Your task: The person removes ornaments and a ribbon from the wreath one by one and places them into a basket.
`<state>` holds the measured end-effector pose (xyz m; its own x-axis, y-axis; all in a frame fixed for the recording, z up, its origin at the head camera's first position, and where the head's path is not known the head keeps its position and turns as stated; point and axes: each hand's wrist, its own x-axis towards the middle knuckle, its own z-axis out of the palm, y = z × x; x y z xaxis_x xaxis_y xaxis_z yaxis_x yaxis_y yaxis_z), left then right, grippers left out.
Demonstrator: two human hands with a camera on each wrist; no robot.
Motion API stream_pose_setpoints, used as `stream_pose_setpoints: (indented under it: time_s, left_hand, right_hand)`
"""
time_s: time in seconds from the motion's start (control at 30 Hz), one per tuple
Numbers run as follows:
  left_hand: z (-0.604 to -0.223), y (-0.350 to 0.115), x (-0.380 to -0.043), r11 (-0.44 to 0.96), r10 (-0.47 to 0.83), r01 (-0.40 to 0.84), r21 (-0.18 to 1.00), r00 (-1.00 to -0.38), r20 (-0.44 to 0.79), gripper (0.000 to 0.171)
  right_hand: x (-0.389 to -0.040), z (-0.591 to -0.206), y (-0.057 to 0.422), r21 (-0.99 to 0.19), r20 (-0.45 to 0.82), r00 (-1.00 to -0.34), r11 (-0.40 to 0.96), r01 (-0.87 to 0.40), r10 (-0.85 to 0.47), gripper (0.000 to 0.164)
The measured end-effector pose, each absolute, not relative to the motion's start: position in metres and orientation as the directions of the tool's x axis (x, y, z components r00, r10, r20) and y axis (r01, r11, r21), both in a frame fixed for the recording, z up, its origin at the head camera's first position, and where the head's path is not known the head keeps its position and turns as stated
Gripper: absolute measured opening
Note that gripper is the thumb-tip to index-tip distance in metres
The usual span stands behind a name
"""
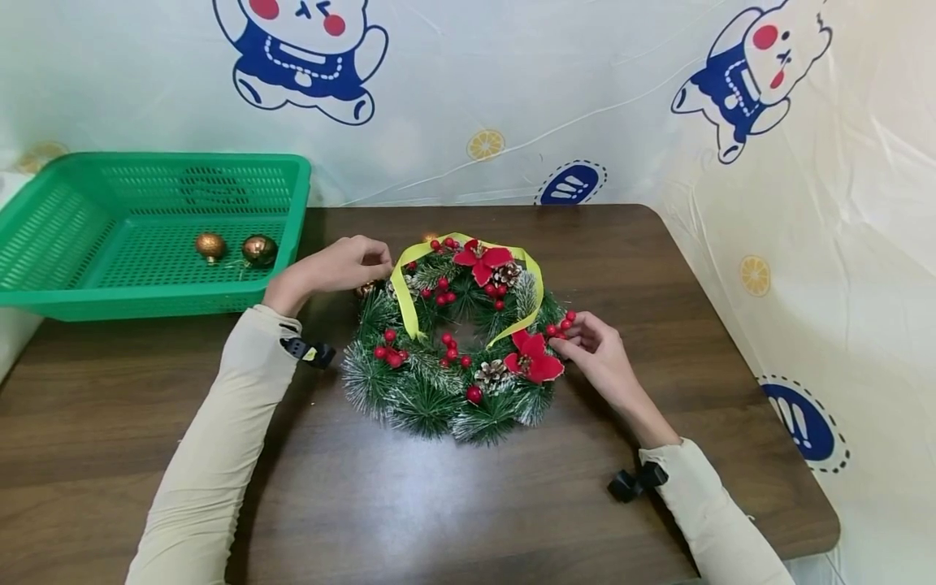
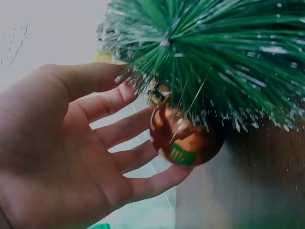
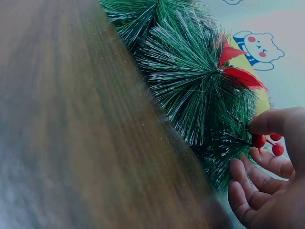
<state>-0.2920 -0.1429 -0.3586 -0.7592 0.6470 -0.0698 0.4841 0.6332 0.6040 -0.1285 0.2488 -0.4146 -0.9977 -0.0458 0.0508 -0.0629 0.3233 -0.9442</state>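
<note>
A green Christmas wreath point(image 1: 427, 402) lies on the table, with frosted tips, red poinsettias, berries and pine cones. A yellow ribbon point(image 1: 537, 284) loops over its upper part. At its left edge my left hand point(image 1: 344, 264) pinches near the cap of a shiny copper bauble point(image 2: 190, 136), thumb and forefinger partly hidden by needles. The other fingers lie spread behind and under the bauble, the lowest one right at it. On the wreath's right side my right hand point(image 1: 603, 353) pinches a sprig of red berries point(image 3: 259, 140) between thumb and forefinger, its remaining fingers loosely bent.
A green plastic basket point(image 1: 168, 296) stands at the back left, holding two copper baubles point(image 1: 259, 250). Another gold bauble point(image 1: 429, 237) peeks out behind the wreath. The brown wooden table point(image 1: 439, 512) meets a patterned curtain point(image 1: 453, 65) at its back and right edges.
</note>
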Motion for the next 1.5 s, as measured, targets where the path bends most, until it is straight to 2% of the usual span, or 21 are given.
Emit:
stream_pose_setpoints:
  time_s: [0.2,0.37,0.63,0.73,0.83,0.97,1.03,1.17,1.27,1.5]
  left_hand:
    - [-0.359,-0.147,-0.291,0.653,0.640,0.430,0.623,-0.754,-0.151,0.004]
    - [-0.357,-0.151,-0.288,0.658,0.622,0.372,0.654,-0.758,-0.195,0.014]
    - [-0.359,-0.151,-0.285,0.697,0.506,0.145,0.702,-0.793,-0.339,0.023]
    - [-0.356,-0.150,-0.283,0.691,0.466,0.142,0.709,-0.837,-0.287,0.026]
    - [-0.351,-0.150,-0.283,0.699,0.418,0.195,0.688,-0.892,-0.172,0.030]
    - [-0.346,-0.151,-0.283,0.732,0.376,0.253,0.633,-0.925,-0.064,0.036]
    - [-0.344,-0.151,-0.282,0.734,0.374,0.271,0.623,-0.926,-0.038,0.035]
    - [-0.342,-0.153,-0.281,0.673,0.377,0.262,0.691,-0.926,-0.016,0.034]
    - [-0.341,-0.154,-0.282,0.621,0.386,0.259,0.740,-0.922,-0.002,0.039]
    - [-0.337,-0.156,-0.285,0.638,0.455,0.408,0.653,-0.884,0.108,0.041]
  right_hand:
    - [-0.129,-0.414,0.249,-0.941,0.059,-0.997,0.331,-0.071,-0.047,0.027]
    - [-0.129,-0.414,0.248,-0.942,0.059,-0.997,0.328,-0.072,-0.049,0.027]
    - [-0.126,-0.408,0.245,-0.944,0.048,-0.998,0.325,-0.060,-0.046,0.025]
    - [-0.121,-0.397,0.240,-0.943,0.039,-0.998,0.330,-0.052,-0.045,0.024]
    - [-0.117,-0.387,0.235,-0.942,0.037,-0.998,0.333,-0.050,-0.045,0.024]
    - [-0.117,-0.383,0.233,-0.940,0.030,-0.999,0.339,-0.043,-0.043,0.024]
    - [-0.117,-0.383,0.233,-0.940,0.028,-0.999,0.338,-0.040,-0.042,0.024]
    - [-0.117,-0.384,0.234,-0.939,0.027,-0.999,0.342,-0.039,-0.041,0.024]
    - [-0.118,-0.384,0.234,-0.936,0.029,-0.999,0.348,-0.042,-0.044,0.024]
    - [-0.117,-0.382,0.234,-0.931,0.025,-0.999,0.363,-0.040,-0.047,0.024]
